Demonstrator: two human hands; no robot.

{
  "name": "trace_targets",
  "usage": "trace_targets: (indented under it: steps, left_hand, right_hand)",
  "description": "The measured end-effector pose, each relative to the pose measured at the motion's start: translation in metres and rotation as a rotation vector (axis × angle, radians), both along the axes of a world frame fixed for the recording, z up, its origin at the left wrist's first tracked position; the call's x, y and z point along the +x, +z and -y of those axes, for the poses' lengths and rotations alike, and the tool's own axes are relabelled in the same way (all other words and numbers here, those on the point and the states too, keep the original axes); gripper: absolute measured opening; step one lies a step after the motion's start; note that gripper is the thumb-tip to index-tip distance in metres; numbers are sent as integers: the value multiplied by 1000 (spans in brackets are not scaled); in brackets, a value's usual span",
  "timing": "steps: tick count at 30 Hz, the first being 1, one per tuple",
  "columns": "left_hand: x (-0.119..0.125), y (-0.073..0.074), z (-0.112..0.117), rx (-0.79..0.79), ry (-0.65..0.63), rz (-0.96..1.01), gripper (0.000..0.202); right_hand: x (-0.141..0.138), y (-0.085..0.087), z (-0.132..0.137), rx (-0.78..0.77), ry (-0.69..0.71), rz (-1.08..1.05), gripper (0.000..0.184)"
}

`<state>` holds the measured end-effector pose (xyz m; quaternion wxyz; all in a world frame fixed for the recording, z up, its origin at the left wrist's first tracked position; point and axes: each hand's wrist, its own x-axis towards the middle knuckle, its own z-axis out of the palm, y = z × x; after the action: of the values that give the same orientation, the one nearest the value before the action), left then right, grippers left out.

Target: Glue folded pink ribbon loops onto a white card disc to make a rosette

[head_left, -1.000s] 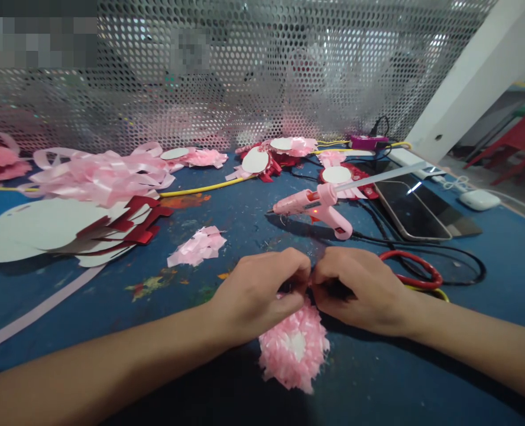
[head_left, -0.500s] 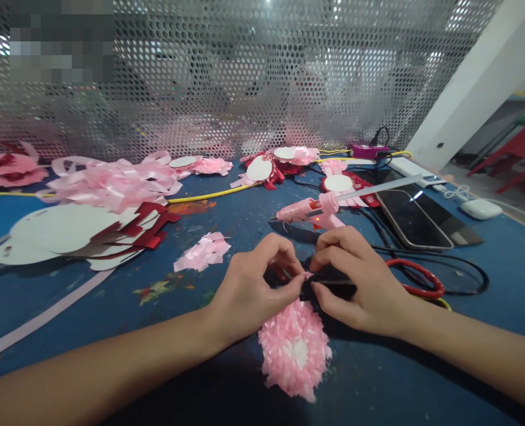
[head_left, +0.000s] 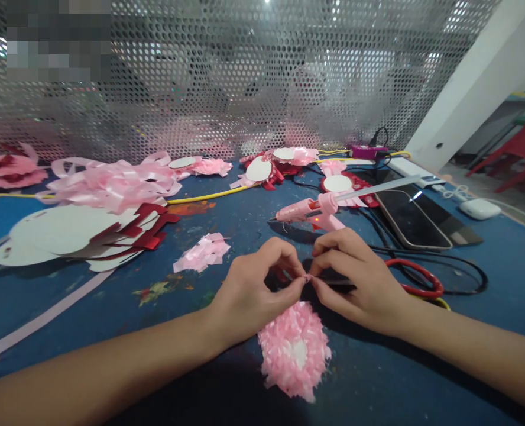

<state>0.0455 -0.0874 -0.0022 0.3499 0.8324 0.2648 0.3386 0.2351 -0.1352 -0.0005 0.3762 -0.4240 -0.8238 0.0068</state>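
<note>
My left hand (head_left: 256,287) and my right hand (head_left: 357,278) meet fingertip to fingertip above the blue table (head_left: 227,219). Both pinch one tiny pink ribbon piece (head_left: 307,276) between thumb and forefinger. Just below them lies a round pink ribbon rosette (head_left: 295,349) with a white centre, flat on the table and touched by neither hand. A pink glue gun (head_left: 312,211) lies right behind the hands, nozzle pointing left.
A small heap of cut pink ribbon bits (head_left: 203,251) lies left of the hands. Further left are white card discs with red ribbon (head_left: 76,236) and loose pink ribbon (head_left: 116,180). Two phones (head_left: 415,219), red scissor handles (head_left: 417,281) and cables sit right. A perforated metal screen (head_left: 245,77) closes the back.
My hands lifted off the rosette and opened from a tight huddle into a fingertip pinch on the small ribbon piece. In the last half second they barely moved.
</note>
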Motion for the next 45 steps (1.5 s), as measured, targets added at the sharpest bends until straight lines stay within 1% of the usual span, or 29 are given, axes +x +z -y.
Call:
trace_targets:
  steps: [5,10,14,21,27,35,38,42,45]
  left_hand:
    - [0,-1,0,-2,5,-4,15]
    - [1,1,-1,47,3,14,11]
    - [1,4,-1,65,14,-17,10]
    - [0,2,-3,27,-44,-20,8]
    - [0,2,-3,43,-62,-11,11]
    - [1,2,-1,21,-86,-67,15]
    - [3,3,1,97,-65,-98,16]
    - [4,3,4,327,-52,-110,16]
    - [4,3,6,437,-81,-104,13]
  right_hand:
    - [0,-2,-2,-10,-6,9,4]
    - [1,-2,-2,-20,-6,2,5]
    - [1,-2,-1,-27,6,-6,4]
    - [0,-2,-1,-42,15,-23,4]
    - [0,-1,-1,-19,21,-29,5]
    - [-1,1,-1,-20,49,-36,6]
    - [-1,0,-1,-26,58,-50,5]
    - [-2,-2,-1,-41,66,-91,8]
    - [-2,-3,0,-58,71,-102,8]
